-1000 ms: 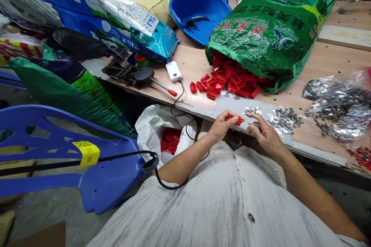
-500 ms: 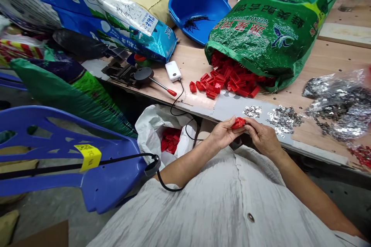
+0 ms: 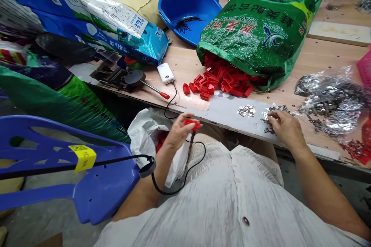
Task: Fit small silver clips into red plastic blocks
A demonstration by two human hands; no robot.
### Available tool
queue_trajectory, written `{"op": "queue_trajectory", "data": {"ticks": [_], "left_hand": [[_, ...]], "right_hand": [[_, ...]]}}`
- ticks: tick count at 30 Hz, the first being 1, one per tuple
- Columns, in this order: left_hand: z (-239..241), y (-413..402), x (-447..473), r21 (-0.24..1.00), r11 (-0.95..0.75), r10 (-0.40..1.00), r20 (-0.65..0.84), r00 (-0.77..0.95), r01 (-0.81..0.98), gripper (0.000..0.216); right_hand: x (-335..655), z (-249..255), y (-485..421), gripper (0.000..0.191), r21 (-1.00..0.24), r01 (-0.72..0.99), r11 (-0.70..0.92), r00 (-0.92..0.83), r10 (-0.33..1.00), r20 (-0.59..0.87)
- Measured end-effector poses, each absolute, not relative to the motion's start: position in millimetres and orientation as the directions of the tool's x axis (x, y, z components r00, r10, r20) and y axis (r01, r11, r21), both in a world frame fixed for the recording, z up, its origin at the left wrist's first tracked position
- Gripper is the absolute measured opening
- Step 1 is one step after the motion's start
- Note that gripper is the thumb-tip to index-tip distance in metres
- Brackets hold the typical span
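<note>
My left hand (image 3: pixel 179 133) grips a red plastic part (image 3: pixel 192 124) between thumb and fingers, over the front edge of the table near a white sack (image 3: pixel 142 127). On the table to the right, my right hand (image 3: pixel 285 128) reaches into a pile of small metal pieces (image 3: pixel 271 110), its fingertips pinched together. Whatever is between those fingertips is too small to make out. Just left of that hand lies a second small pile of shiny metal pieces (image 3: pixel 246 111). More red plastic parts (image 3: pixel 226 79) spill from the mouth of a green woven bag (image 3: pixel 261 34).
A blue basin (image 3: pixel 191 4) with dark thin pieces stands at the back. A white power bank (image 3: pixel 165 73) with a cable sits near a hand press (image 3: pixel 135 80). Clear bags of metal pieces (image 3: pixel 342 104) lie at right. A blue plastic chair (image 3: pixel 107 185) is at my left.
My hands have come apart. The left has moved left with the red plastic part, while the right has let go of it and gone right to the metal pile. The view has shifted slightly.
</note>
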State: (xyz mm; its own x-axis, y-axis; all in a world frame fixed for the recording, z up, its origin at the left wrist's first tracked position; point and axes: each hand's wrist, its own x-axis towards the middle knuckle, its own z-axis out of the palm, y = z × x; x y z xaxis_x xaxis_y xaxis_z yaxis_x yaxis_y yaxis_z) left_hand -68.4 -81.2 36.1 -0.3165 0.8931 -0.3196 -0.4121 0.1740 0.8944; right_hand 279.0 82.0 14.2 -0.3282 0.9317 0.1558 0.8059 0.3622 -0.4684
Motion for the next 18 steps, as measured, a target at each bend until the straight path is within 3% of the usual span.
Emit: {"op": "queue_trajectory", "data": {"ticks": [2,5,10,13,18], "left_hand": [[39,-104,-99,0.935,0.199,0.829,-0.320,-0.458,-0.293,0.056],[36,-139,-140,0.937,0.336,0.751,-0.326,-0.574,-0.093,0.057],[22,-170,-177,0.783,0.590,0.677,-0.346,-0.650,0.198,0.068],[22,-159,-170,0.824,0.518,0.693,-0.246,-0.677,0.231,0.063],[30,-95,-132,0.873,0.245,0.849,0.017,-0.528,0.422,0.045]], "right_hand": [[287,11,92,0.026,-0.352,0.857,0.375,-0.339,0.927,0.161],[283,10,100,0.026,-0.277,0.868,0.413,-0.382,0.910,0.159],[267,9,108,0.025,-0.237,0.866,0.440,-0.423,0.898,0.120],[264,9,113,0.025,-0.216,0.868,0.447,-0.438,0.895,0.089],[270,8,116,0.023,-0.232,0.865,0.446,-0.433,0.895,0.107]]}}
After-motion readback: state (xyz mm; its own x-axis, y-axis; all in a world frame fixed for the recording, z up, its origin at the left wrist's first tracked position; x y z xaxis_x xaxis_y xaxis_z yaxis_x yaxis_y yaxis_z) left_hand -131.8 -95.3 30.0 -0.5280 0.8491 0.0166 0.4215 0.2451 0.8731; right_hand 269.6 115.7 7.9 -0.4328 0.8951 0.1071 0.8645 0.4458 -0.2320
